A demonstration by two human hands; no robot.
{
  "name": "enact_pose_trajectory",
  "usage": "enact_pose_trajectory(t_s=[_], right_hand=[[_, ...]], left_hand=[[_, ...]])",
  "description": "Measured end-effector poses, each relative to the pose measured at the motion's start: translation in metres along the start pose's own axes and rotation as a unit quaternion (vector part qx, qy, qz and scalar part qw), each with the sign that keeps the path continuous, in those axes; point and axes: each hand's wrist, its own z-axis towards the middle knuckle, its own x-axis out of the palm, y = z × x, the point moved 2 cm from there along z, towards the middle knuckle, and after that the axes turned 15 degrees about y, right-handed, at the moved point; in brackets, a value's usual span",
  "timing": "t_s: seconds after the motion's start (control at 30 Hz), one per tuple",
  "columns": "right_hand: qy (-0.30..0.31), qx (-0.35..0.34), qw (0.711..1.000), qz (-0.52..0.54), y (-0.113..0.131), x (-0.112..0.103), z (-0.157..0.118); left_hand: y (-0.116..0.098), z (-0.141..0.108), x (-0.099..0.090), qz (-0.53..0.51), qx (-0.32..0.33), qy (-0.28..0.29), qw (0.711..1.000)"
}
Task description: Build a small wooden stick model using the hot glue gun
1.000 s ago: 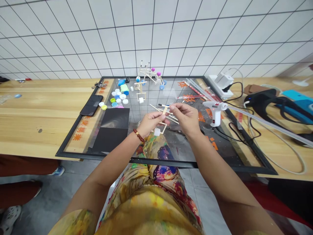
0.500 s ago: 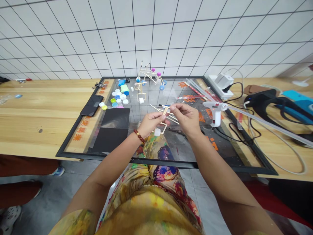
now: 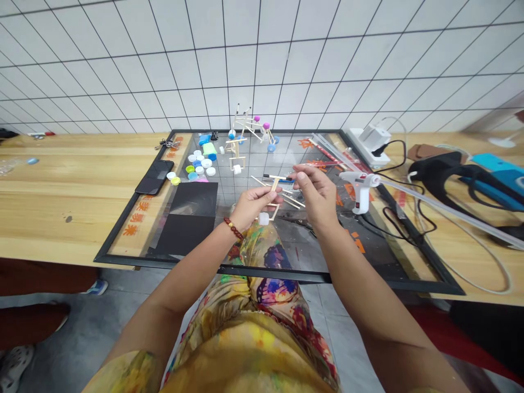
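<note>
My left hand (image 3: 254, 206) pinches a small wooden-stick frame (image 3: 275, 192) between thumb and fingers. A crosspiece (image 3: 277, 177) with black ends tops this frame, and a white cap (image 3: 263, 219) hangs at its lower end. Close to the right black end is my right hand (image 3: 317, 194), its thumb and fingers apart; whether a fingertip touches that end is hard to see. Loose wooden sticks (image 3: 293, 202) lie beneath the hands. Farther back stand a similar stick figure (image 3: 236, 155) and a larger stick model (image 3: 248, 124) with blue and pink parts.
Bottle caps (image 3: 198, 164), black sheets (image 3: 186, 218) and a phone (image 3: 154, 177) lie to the left. A white glue gun (image 3: 361, 191) with its cord, clear glue sticks (image 3: 333, 150) and a power strip (image 3: 368, 147) are right. A black frame (image 3: 270, 271) edges the glass.
My right hand has drawn back slightly to the right, baring the crosspiece with its black ends. My left hand keeps hold of the stick frame in nearly the same place.
</note>
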Motion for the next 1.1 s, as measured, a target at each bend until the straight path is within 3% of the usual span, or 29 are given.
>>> enact_pose_trajectory(t_s=[0.3, 0.57, 0.9, 1.1], right_hand=[[0.021, 0.031, 0.999, 0.029, -0.01, 0.002, 0.0], [0.048, 0.032, 0.998, -0.004, -0.012, 0.003, -0.001], [0.042, 0.054, 0.996, 0.049, -0.011, 0.003, 0.001], [0.024, 0.054, 0.995, 0.077, -0.012, -0.001, 0.003]], left_hand=[[0.0, 0.002, -0.001, -0.011, 0.016, -0.027, 0.999], [0.001, 0.002, 0.0, -0.012, 0.01, -0.016, 1.0], [-0.001, 0.002, 0.001, 0.009, 0.022, -0.015, 1.0], [0.001, 0.004, -0.008, -0.017, 0.048, -0.036, 0.998]])
